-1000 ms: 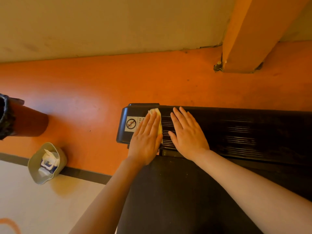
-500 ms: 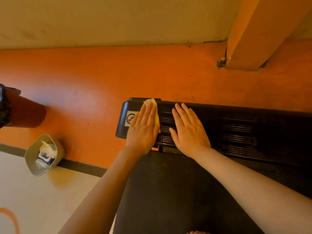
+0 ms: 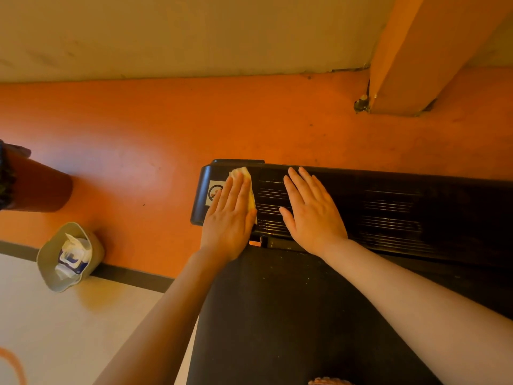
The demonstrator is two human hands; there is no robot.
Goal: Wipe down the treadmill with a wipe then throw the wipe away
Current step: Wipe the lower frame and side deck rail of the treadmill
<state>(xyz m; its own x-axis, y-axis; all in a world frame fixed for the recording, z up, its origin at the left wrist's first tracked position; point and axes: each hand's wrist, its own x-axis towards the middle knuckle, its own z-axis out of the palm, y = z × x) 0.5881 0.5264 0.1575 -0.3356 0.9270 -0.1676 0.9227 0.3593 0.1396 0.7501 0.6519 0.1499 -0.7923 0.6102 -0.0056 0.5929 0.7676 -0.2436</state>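
Head view, wipe: the pale wipe (image 3: pixel 244 187) lies flat on the far-left end of the treadmill (image 3: pixel 388 207), pinned under the left hand (image 3: pixel 230 218); only its far edge and right side show past the fingers (image 3: pixel 236 190).
Head view, left hand: fingers straight and together, palm down, pressing the wipe onto the black ribbed end cover — no curl, no pinch.
Head view, right hand: the right hand (image 3: pixel 311 215) rests flat on the same cover just beside the left, fingers straight and slightly spread, holding nothing; it looks like a brace.
Head view, warning sticker: a white sticker (image 3: pixel 213 191) on the cover's left corner is half hidden by the left hand.
Head view, belt: the dark belt (image 3: pixel 277 315) runs toward the camera under both forearms, with pale specks on it.
Head view, bin: a small grey bin (image 3: pixel 47 259) stands on the floor (image 3: pixel 138 134) well to the left, with crumpled white and blue paper inside.
Progress: wiping is under way at the left corner of the end cover. Which parts are already clean cannot be told, though the specked belt and the cover's right stretch probably remain.
Left to do: finish wiping — then carry the wipe to the bin, likely the place to throw it away.
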